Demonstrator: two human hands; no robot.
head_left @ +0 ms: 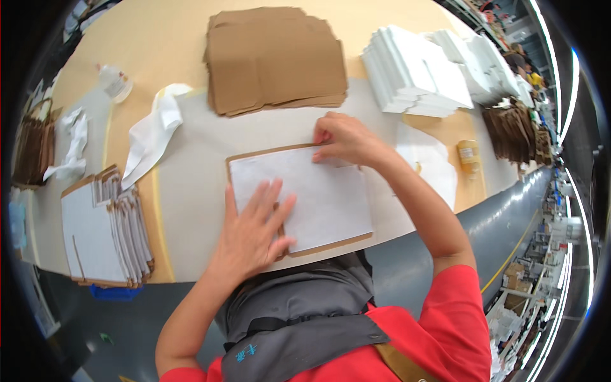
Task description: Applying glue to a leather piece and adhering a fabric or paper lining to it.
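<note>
A white sheet (318, 197) lies on a brown cardboard piece (254, 155), whose rim shows along the far, left and near edges. My left hand (251, 232) rests with spread fingers on the sheet's left near part, slightly blurred. At the far edge my right hand (344, 140) is closed, its fingers curled and its thumb on the sheet. What lies between those fingertips, if anything, is hidden. Beyond the sheet stands a stack of brown cardboard sheets (273, 60).
At the left are stacked white-covered cardboard pieces (95, 229), a crumpled white strip (153, 134) and a clear bottle (114, 83). White stacks (414, 70), a white sheet (426, 153), a yellow bottle (469, 158) and a brown bundle (509, 130) stand at the right.
</note>
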